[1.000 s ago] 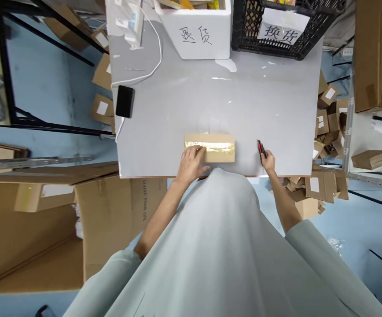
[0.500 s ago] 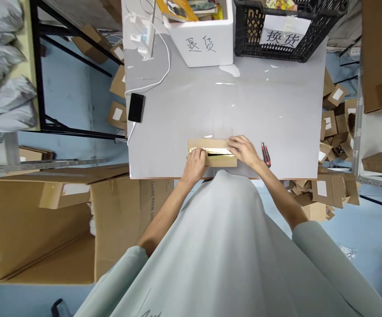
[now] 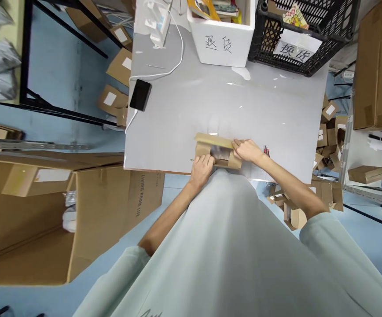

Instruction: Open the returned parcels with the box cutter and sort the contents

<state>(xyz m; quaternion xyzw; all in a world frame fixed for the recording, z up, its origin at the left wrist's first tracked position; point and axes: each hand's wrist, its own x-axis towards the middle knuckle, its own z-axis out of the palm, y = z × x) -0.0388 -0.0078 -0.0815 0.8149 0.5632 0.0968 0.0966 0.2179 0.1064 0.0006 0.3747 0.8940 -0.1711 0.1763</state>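
A small brown cardboard box (image 3: 235,162) lies at the near edge of the grey table, its top flaps parted. Between the flaps something greyish and shiny shows inside, too small to name. My left hand (image 3: 203,169) is closed over the box's near left side. At the far right corner, my right hand (image 3: 245,150) pinches the raised far flap, which carries yellowish tape. Just right of that hand lies a red and black box cutter (image 3: 266,150), partly hidden by my forearm.
A white foam bin (image 3: 222,46) and a black plastic crate (image 3: 296,48), both labelled, stand at the table's back. A phone (image 3: 140,94) on a white cable lies left. A large open carton (image 3: 95,224) stands lower left; small boxes are piled right of the table.
The box's top has gone from a narrow slit to a wide opening, with the far flap lifted by my right hand. The whole view has turned slightly.
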